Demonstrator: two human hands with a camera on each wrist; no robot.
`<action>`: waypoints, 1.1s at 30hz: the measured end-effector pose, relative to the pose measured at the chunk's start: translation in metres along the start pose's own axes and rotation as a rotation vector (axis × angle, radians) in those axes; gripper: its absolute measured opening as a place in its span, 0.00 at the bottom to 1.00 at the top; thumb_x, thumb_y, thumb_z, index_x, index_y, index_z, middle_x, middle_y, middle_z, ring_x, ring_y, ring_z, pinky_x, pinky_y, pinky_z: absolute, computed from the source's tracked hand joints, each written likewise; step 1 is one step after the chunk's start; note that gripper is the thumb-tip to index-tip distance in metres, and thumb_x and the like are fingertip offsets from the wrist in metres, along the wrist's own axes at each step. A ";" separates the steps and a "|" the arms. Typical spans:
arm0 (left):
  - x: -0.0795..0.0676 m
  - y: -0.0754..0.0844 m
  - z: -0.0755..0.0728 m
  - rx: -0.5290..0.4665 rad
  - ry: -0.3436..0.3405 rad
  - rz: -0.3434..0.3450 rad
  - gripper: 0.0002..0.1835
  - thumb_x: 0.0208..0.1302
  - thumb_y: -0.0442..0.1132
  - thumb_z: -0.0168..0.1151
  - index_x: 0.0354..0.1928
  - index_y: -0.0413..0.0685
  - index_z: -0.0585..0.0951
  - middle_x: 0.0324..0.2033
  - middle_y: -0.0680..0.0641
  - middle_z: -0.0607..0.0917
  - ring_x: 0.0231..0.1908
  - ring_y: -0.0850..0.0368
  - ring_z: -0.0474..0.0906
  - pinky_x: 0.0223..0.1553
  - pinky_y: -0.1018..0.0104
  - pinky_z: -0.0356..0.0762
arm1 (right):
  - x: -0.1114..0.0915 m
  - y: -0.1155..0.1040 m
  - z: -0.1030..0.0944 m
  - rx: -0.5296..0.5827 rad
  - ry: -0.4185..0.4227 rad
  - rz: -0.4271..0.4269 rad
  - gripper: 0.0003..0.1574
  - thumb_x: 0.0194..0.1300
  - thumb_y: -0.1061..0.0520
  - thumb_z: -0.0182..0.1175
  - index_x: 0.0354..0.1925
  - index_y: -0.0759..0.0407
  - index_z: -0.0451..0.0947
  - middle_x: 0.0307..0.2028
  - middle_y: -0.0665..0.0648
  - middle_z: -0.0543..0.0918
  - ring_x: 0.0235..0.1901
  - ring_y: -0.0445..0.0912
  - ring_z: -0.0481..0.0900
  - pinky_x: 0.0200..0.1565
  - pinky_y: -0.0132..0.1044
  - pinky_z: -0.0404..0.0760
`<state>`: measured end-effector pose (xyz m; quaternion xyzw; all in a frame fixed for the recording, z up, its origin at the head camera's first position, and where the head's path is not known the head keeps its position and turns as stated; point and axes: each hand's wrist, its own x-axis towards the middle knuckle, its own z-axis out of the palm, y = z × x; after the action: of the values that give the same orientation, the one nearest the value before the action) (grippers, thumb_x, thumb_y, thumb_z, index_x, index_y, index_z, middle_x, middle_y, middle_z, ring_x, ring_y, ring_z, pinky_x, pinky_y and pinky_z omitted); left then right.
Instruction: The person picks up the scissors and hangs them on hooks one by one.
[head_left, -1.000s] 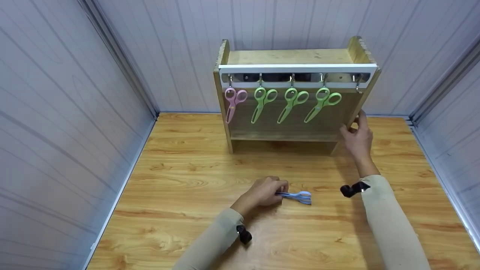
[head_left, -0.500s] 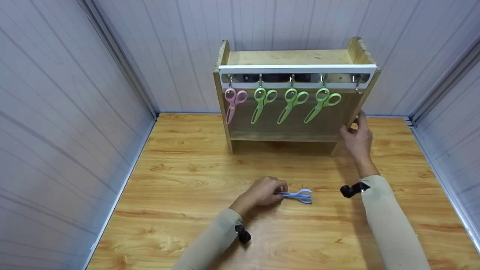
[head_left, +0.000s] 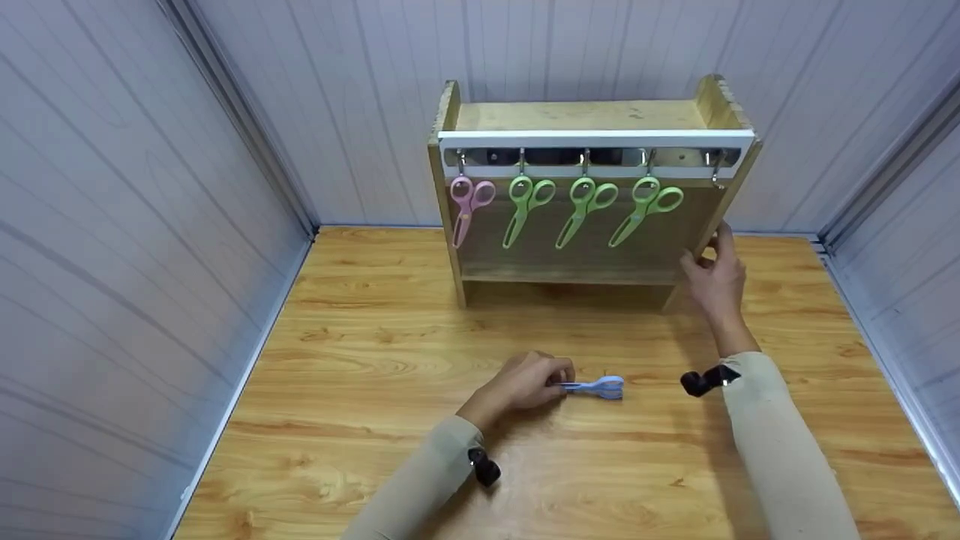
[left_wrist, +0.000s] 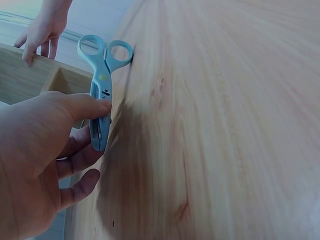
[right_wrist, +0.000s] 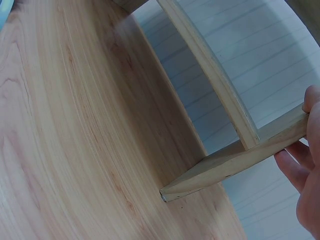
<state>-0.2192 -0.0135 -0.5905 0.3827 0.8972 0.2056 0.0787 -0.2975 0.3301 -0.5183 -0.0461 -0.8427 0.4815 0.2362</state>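
Observation:
My left hand (head_left: 529, 381) pinches a pair of blue scissors (left_wrist: 102, 77) by the blade end between thumb and fingers, low over the table. In the head view the handle loops point right. My right hand (head_left: 716, 281) grips the right side panel (right_wrist: 235, 160) of a wooden rack (head_left: 577, 268), thumb in front and fingers around the outer side. Along the rack's front runs a white hook rail (head_left: 592, 138). From its hooks hang pink scissors (head_left: 466, 204) at the left and three green scissors (head_left: 581, 206). The rightmost hook (head_left: 716, 176) holds nothing.
The rack stands on a wood-grain table (head_left: 360, 330) near the back wall (head_left: 375, 112). Pale panelled walls rise at the left and right too. A lower crossbar (right_wrist: 215, 75) joins the rack's sides above the table.
The blue scissors have turned slightly in my left hand, their loops tilting and rising a little. My left hand has shifted slightly left. The right hand has stayed on the rack.

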 end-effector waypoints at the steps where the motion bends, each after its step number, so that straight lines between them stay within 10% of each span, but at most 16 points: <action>1: 0.000 0.000 -0.001 -0.006 -0.001 0.003 0.07 0.77 0.42 0.71 0.53 0.59 0.88 0.45 0.55 0.97 0.49 0.56 0.92 0.48 0.65 0.83 | 0.000 0.000 0.000 -0.002 0.000 0.001 0.45 0.77 0.60 0.63 0.86 0.50 0.63 0.65 0.77 0.86 0.56 0.77 0.89 0.39 0.10 0.74; 33: -0.004 0.005 -0.024 -0.216 0.016 -0.061 0.06 0.78 0.41 0.71 0.51 0.57 0.89 0.42 0.52 0.97 0.33 0.70 0.80 0.37 0.75 0.72 | -0.001 0.000 -0.001 0.024 -0.027 0.014 0.45 0.79 0.59 0.62 0.87 0.49 0.61 0.70 0.76 0.83 0.60 0.77 0.88 0.40 0.10 0.74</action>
<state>-0.2199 -0.0208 -0.5669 0.3428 0.8817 0.3017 0.1184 -0.2965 0.3311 -0.5183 -0.0428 -0.8397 0.4938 0.2219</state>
